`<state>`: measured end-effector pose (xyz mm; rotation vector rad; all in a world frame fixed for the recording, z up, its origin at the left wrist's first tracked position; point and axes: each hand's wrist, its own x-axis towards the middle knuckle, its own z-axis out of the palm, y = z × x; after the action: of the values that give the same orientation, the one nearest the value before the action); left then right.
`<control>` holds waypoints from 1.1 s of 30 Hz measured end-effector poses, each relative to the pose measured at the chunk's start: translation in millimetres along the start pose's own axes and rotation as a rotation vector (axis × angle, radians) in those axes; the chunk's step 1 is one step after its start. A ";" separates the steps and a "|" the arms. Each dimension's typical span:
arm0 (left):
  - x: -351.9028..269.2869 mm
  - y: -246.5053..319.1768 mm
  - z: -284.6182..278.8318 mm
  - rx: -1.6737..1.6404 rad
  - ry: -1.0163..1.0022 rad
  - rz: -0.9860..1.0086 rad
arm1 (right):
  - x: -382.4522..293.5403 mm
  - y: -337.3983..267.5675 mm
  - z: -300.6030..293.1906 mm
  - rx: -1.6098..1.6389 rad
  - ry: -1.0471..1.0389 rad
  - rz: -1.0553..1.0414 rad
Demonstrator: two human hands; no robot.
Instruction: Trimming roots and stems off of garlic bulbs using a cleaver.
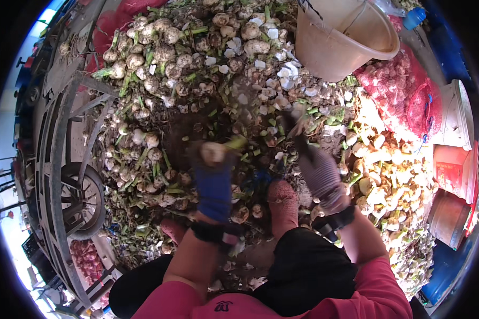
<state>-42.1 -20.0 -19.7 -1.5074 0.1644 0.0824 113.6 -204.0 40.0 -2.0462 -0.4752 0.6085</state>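
Note:
A blue glove with a dark, dirty palm covers my left hand (pixel 213 179), whose fingers are closed around a garlic bulb (pixel 213 153) with a short green stem pointing right. My right hand (pixel 318 171), in a striped knit glove, is to the right and grips something dark, blurred by motion; which tool it is I cannot tell. Piled garlic bulbs (pixel 165 52) with soil and green stems lie ahead and to the left. Cut stem pieces (pixel 272 122) are scattered between and beyond my hands. More bulbs (pixel 383 175) lie in bright sunlight at the right.
A large plastic tub (pixel 327 52) stands ahead on the right, beside a red mesh sack of garlic (pixel 399 91). White (pixel 455 115) and red buckets (pixel 451 171) line the right edge. A metal cart frame (pixel 56 159) with a wheel (pixel 88 201) stands at the left.

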 end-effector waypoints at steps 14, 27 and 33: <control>-70.3 59.1 62.9 -2.037 -0.634 -0.346 | 13.7 30.0 42.9 0.082 -0.192 0.079; 23.5 -30.3 -40.5 -3.285 0.089 -0.908 | 37.2 -8.6 51.2 0.478 -0.143 0.032; 41.1 -38.8 -9.4 -3.213 0.032 -1.117 | 57.8 -26.4 -14.1 -0.562 0.116 -0.181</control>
<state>4.0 -33.8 11.4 1.3591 0.5749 0.3922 165.8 -168.4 55.6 -2.5091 -0.8219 0.2574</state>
